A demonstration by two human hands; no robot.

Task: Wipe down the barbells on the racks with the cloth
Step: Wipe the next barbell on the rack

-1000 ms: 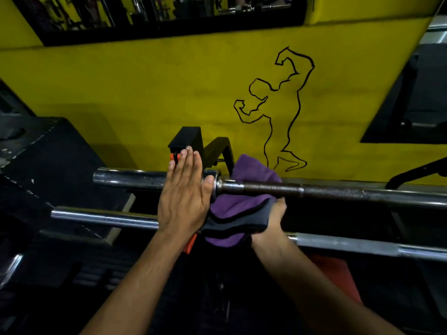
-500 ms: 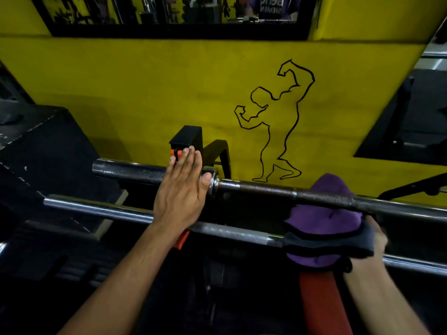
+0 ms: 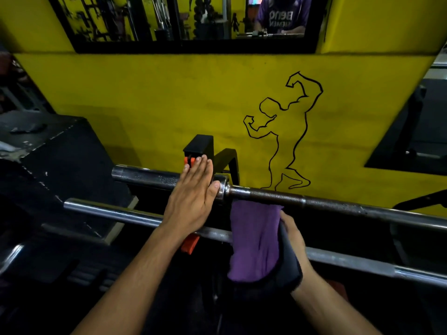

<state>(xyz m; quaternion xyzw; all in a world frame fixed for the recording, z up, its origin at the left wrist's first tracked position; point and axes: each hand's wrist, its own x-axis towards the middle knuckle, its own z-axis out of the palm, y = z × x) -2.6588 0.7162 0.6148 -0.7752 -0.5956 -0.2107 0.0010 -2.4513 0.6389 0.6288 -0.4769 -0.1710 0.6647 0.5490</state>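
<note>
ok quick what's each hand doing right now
Left hand: open, fingers straight, palm resting flat on the upper barbell.
Right hand: closed, holding the purple cloth just under that bar.

dim foreground | bright yellow wall (image 3: 169, 105) | edges bowed | slightly soft

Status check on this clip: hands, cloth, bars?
Left hand flat on upper barbell sleeve. Right hand grips purple cloth, draped below the shaft beside the collar. Lower barbell untouched. Nothing in the way.

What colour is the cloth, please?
Purple with a dark edge; the cloth shows in the head view.
</note>
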